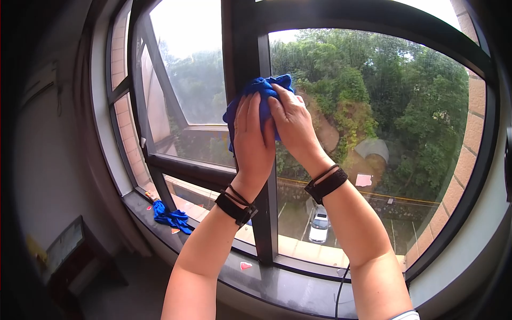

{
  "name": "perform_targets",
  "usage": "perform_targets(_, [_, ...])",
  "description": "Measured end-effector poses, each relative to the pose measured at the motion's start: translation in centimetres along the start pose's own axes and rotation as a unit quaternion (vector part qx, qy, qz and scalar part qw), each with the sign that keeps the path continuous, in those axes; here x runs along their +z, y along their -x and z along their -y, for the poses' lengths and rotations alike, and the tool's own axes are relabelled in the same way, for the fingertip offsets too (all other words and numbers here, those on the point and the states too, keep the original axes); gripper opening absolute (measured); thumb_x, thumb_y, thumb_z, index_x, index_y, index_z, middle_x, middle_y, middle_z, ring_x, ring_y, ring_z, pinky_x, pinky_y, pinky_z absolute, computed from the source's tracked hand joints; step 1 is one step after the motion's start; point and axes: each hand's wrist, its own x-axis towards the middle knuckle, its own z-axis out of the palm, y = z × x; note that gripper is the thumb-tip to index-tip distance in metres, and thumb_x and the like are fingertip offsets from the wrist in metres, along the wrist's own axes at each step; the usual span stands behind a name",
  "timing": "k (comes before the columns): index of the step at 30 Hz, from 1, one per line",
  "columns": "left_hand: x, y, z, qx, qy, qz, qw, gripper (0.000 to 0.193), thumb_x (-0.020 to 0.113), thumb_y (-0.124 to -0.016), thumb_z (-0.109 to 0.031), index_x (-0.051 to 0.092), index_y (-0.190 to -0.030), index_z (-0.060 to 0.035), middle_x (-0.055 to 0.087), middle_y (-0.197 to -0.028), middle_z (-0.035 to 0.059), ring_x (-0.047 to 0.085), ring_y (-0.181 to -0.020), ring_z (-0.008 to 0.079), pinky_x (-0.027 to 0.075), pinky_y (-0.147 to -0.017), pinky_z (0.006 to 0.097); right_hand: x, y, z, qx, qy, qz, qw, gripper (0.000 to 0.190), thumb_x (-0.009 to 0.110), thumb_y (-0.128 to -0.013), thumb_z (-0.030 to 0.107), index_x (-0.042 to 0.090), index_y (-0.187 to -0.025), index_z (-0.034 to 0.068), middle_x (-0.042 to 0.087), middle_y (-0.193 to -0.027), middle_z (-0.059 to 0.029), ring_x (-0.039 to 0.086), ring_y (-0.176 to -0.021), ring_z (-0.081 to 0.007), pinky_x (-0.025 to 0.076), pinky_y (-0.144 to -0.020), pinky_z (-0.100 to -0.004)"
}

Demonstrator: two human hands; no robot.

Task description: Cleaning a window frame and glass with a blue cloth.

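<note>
Both hands press a bunched blue cloth point(262, 86) against the dark upright window frame point(245, 48), at the left edge of the large right pane point(376, 132). My left hand point(253, 130) lies over the cloth's lower left part, fingers pointing up. Beside it, my right hand point(291, 116) has its fingers bent onto the cloth's upper right. Each wrist wears a black band. A second blue cloth point(170, 218) lies crumpled on the dark window sill point(288, 286) at the lower left.
A left window sash point(188, 162) has a tilted pane behind it. Red-and-white scraps point(245, 265) lie on the sill, and a black cable point(340, 292) crosses its edge. A curtain point(94, 160) hangs left, near a dark piece of furniture point(82, 256). Outside are trees and a parked white car point(319, 228).
</note>
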Motion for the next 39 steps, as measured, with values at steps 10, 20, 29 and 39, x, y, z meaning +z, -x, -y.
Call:
perform_targets(10, [0.7, -4.0, 1.1, 0.028, -0.025, -0.016, 0.999, 0.046, 0.051, -0.087, -0.001, 0.042, -0.132, 0.0018, 0.049, -0.129, 0.0219, 0.043, -0.124, 0.0398, 0.034, -0.103, 0.0476, -0.5, -1.5, 0.2, -0.053, -0.058, -0.050, 0.996, 0.043, 0.054, -0.087, 0.007, 0.048, -0.129, 0.002, 0.056, -0.121, -0.0189, 0.057, -0.110, -0.0336, 0.044, -0.094, -0.0371])
perform_targets(20, [1.6, -5.0, 1.1, 0.028, -0.040, -0.050, 0.998, 0.046, 0.054, -0.086, -0.002, 0.044, -0.130, 0.0014, 0.051, -0.126, 0.0219, 0.046, -0.120, 0.0384, 0.037, -0.102, 0.0459, 0.2, -3.7, -0.5, -0.066, -0.031, -0.072, 0.995, 0.040, 0.053, -0.086, 0.002, 0.053, -0.126, 0.005, 0.060, -0.114, -0.0194, 0.059, -0.103, -0.0345, 0.046, -0.088, -0.0380])
perform_targets(29, [-0.1, 1.8, -0.3, -0.006, -0.028, -0.006, 1.000, 0.046, 0.053, -0.087, -0.002, 0.042, -0.132, 0.0020, 0.049, -0.129, 0.0218, 0.044, -0.123, 0.0394, 0.034, -0.104, 0.0473, 0.7, 3.4, -0.9, -0.031, -0.047, -0.047, 0.997, 0.048, 0.048, -0.082, -0.009, 0.051, -0.128, 0.007, 0.055, -0.122, -0.0179, 0.055, -0.110, -0.0348, 0.044, -0.094, -0.0382])
perform_targets(39, [-2.2, 8.2, -2.3, -0.071, -0.031, 0.048, 0.996, 0.048, 0.052, -0.087, -0.001, 0.040, -0.133, 0.0020, 0.047, -0.132, 0.0207, 0.042, -0.126, 0.0408, 0.032, -0.105, 0.0479, 0.5, 10.2, -0.9, 0.029, -0.068, 0.012, 0.997, 0.052, 0.050, -0.080, -0.011, 0.050, -0.129, 0.006, 0.051, -0.127, -0.0184, 0.049, -0.118, -0.0371, 0.041, -0.099, -0.0397])
